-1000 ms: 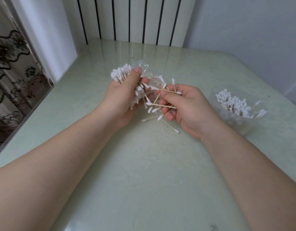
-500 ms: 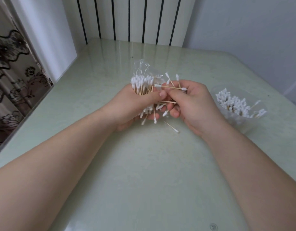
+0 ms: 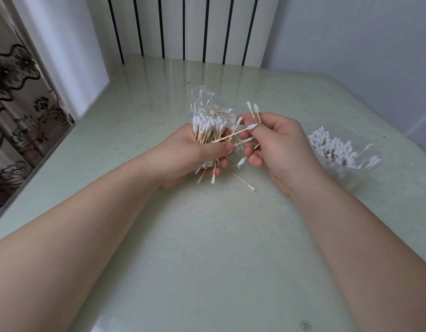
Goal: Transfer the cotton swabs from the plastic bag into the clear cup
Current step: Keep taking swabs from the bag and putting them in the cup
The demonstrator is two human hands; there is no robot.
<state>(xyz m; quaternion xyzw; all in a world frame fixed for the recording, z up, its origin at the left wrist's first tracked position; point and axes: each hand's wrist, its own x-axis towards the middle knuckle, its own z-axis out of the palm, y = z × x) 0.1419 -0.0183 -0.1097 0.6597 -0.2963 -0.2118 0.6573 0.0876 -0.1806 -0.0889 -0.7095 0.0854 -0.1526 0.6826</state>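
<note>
Few swabs (image 3: 252, 127) drawn out, bag (image 3: 202, 99) still gripped

Glossy pale-green counter (image 3: 207, 248). Floral curtain (image 3: 17, 104) well left of left hand (image 3: 183, 156); grey wall (image 3: 351, 44) beyond right hand (image 3: 281, 149); black-striped white panel (image 3: 183, 27) behind counter.

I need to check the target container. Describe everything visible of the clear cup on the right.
The clear cup is see-through, thin plastic by its look, its rim faint against the pale green table it stands on. It sits right of the right hand, apart from it; neither of the hands touches it. Inside, a dense bunch of cotton swabs stands white tips up, a few leaning outward.
</note>
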